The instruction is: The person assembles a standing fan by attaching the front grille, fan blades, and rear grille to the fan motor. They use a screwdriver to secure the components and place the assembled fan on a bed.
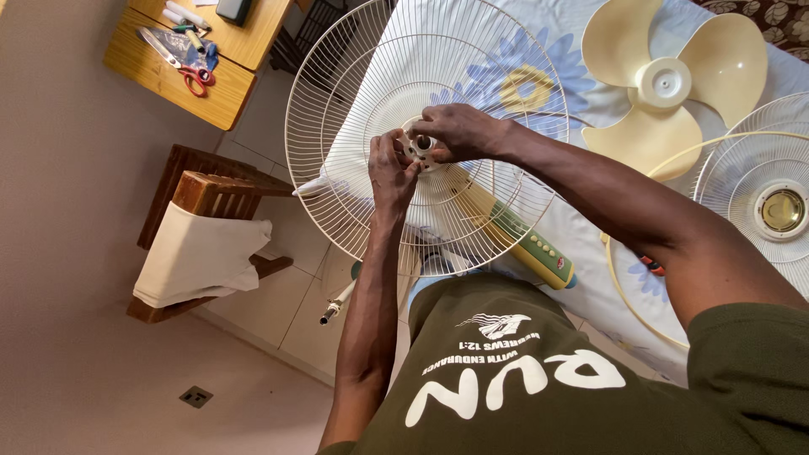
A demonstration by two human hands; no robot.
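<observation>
Fan hub nut [421, 144] btwn both hands [421, 156]

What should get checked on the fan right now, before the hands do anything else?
1. Left hand on the hub of the wire fan guard: ok.
2. Right hand pinching the small white hub ring: ok.
3. Ring fully tightened: cannot tell.
4. Cream fan blade off and lying on the floral sheet: ok.
5. Second wire guard set aside on the sheet: ok.
</observation>
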